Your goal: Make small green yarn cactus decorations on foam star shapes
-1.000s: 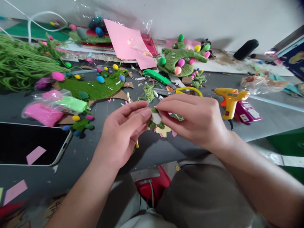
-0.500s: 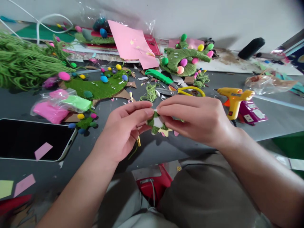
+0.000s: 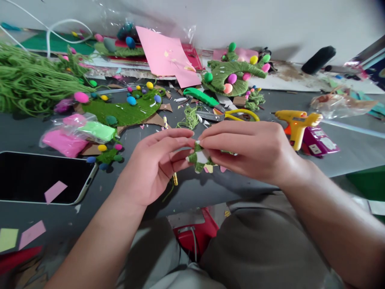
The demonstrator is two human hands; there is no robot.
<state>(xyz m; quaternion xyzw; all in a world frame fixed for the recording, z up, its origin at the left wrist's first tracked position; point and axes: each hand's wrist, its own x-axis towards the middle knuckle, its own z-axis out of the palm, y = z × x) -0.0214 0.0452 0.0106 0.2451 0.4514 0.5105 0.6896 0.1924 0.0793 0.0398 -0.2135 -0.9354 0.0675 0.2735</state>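
Note:
A small star-like piece (image 3: 201,157), white in the middle with green yarn round its points, is held over the table's front part. My right hand (image 3: 249,150) pinches it from the right, its fingertips at the upper point. My left hand (image 3: 158,162) is closed at the piece's left side, fingertips touching or very near its edge. Beyond my fingers lie a tangle of green yarn (image 3: 190,116) and yellow-handled scissors (image 3: 242,115).
A yellow glue gun (image 3: 297,122) lies at the right, with a purple packet beside it. At the left are a phone (image 3: 39,176), bagged clay (image 3: 64,140) and a green yarn heap (image 3: 33,80). A green cutter (image 3: 201,96) lies behind the scissors.
The piece has turned a little and shows more of its green points. My left fingertips have shifted slightly off its upper left part.

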